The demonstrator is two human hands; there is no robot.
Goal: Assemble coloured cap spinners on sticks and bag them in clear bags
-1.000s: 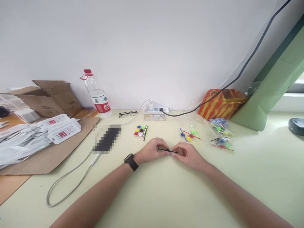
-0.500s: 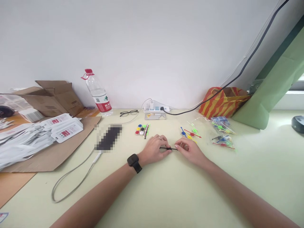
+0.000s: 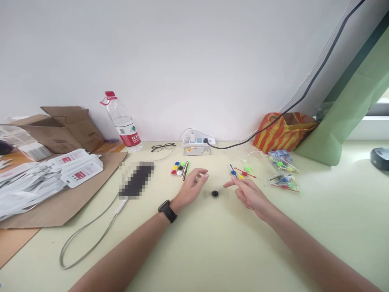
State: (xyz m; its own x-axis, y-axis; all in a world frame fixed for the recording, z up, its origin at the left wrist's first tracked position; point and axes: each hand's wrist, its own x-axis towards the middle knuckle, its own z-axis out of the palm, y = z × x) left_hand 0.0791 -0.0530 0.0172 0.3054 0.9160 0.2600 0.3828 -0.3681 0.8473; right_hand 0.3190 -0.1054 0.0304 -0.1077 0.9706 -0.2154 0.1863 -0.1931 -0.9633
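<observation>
A small black spinner (image 3: 215,194) sits on the table between my hands. Only its round hub shows sharply; its arrow is a faint blur around it. To its left is my left hand (image 3: 194,183), fingers bent and apart, holding nothing. On the other side my right hand (image 3: 251,194) has its index finger stretched out and the other fingers curled loosely, also holding nothing. Beyond the right hand lie finished-looking spinners with a blue arrow (image 3: 232,172) and a red arrow (image 3: 251,175), plus yellow and green ones. Past the left hand are coloured round discs (image 3: 177,168) and a bundle of loose arrows (image 3: 185,170).
At the left are a dark pixelated slab (image 3: 137,180) with a cable, a cardboard box (image 3: 68,129) and white packaging (image 3: 80,172). A bottle (image 3: 126,125), glasses (image 3: 163,147) and power strip (image 3: 199,142) line the wall. Plastic bags of parts (image 3: 284,182) lie right.
Both hands have come off the black spinner and moved apart. Its arrow, sharp before, is now blurred by turning. My right index finger has straightened.
</observation>
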